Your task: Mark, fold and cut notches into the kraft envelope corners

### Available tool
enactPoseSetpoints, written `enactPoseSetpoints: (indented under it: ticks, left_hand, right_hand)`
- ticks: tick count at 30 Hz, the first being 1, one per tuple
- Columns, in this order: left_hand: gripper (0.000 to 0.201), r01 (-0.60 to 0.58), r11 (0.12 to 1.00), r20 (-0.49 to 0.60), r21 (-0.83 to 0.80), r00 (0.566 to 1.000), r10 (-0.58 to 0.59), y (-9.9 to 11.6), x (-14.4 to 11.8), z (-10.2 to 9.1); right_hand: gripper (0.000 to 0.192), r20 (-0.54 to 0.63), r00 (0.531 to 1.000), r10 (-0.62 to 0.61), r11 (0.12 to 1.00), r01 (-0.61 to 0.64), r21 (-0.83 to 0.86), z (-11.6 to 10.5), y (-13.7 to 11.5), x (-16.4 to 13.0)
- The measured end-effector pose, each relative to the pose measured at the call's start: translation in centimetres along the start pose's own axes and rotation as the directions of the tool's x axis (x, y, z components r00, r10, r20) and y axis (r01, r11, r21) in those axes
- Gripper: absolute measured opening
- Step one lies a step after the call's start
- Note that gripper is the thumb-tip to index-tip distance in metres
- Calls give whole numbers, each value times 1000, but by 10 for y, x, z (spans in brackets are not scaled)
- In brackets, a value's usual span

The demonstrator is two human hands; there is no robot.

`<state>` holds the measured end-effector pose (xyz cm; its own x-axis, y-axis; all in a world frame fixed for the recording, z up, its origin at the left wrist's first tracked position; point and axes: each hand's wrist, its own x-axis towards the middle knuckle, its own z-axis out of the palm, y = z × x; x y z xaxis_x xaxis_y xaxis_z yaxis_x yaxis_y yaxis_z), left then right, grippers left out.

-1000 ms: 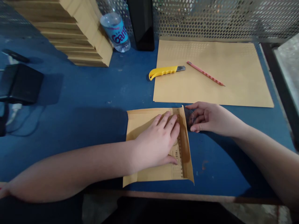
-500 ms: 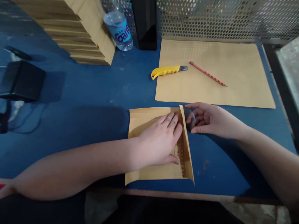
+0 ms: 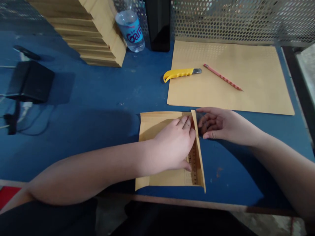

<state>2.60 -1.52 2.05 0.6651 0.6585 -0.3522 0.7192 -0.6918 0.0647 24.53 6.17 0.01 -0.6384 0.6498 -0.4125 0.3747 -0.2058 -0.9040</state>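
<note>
A left hand [image 3: 176, 149] lay flat, fingers together, pressing a clear ruler [image 3: 193, 160] onto a small brown paper sheet [image 3: 157, 126] near the front edge of a blue table [image 3: 98, 98]. The right hand [image 3: 219, 126], fingers loosely curled, touched the sheet's raised right flap [image 3: 200, 164]. Behind them, a yellow utility knife [image 3: 180, 73] and a pencil [image 3: 222, 77] rested on a larger brown sheet [image 3: 246, 98].
</note>
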Motion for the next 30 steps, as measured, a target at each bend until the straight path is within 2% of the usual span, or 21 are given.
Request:
enactPoseSetpoints:
  ticks: [4,8,16,19,23,27,30]
  left_hand:
    - [132,-12,1000,-12,23,1000,13,1,1,0]
    - [132,-17,999,-24,36,1000,18,1,-1,3]
    - [137,-4,998,-2,56,1000,5,3,0,5]
    - [138,-3,998,40,57,999,0,3,2,2]
    - [134,4,998,75,56,997,-8,5,2,-4]
    - [124,18,997,105,76,994,-26,6,2,-7]
    - [120,21,997,90,79,996,-28,6,3,-5]
  right_hand:
    - [86,-42,998,-39,999,39,6,1,-2,2]
    - [87,-58,998,-24,999,22,-29,0,-2,2]
    - [93,-73,997,-14,995,6,-101,5,-6,-1]
    - [94,-85,996,1,993,-11,-119,9,-6,-3]
    - [89,-117,993,12,989,-29,-146,15,-8,-7]
    - [82,-146,989,24,968,-60,-244,23,-14,-12]
    - [79,-139,990,34,951,-75,-301,31,-17,-19]
